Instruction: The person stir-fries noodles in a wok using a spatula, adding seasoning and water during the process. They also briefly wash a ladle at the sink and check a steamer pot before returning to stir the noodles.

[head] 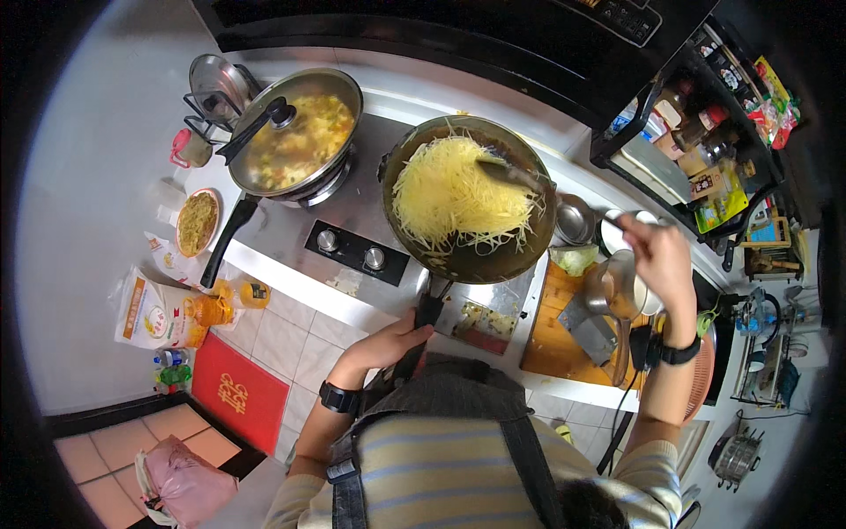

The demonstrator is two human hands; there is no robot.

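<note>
My left hand [396, 340] grips the black handle [428, 312] of a wok [479, 264] on the right side of the stove. Pale yellow shredded vegetable, perhaps potato, [456, 192] is heaped in the wok. In my right hand [661, 264] is the shaft of a spatula [509, 175], blurred along its length. Its blade rests against the upper right of the shreds, partly hidden among them. To the left, a glass-lidded pan [297, 142] with a black handle stands on the other burner, holding a yellow and green soupy dish.
On the right, a wooden cutting board [543, 330] bears a cleaver [588, 327] and a pot [611, 284]. A cabbage piece [574, 259] lies behind them. A plate of food [197, 223] sits at the left counter end. A seasoning rack [694, 145] hangs at the right.
</note>
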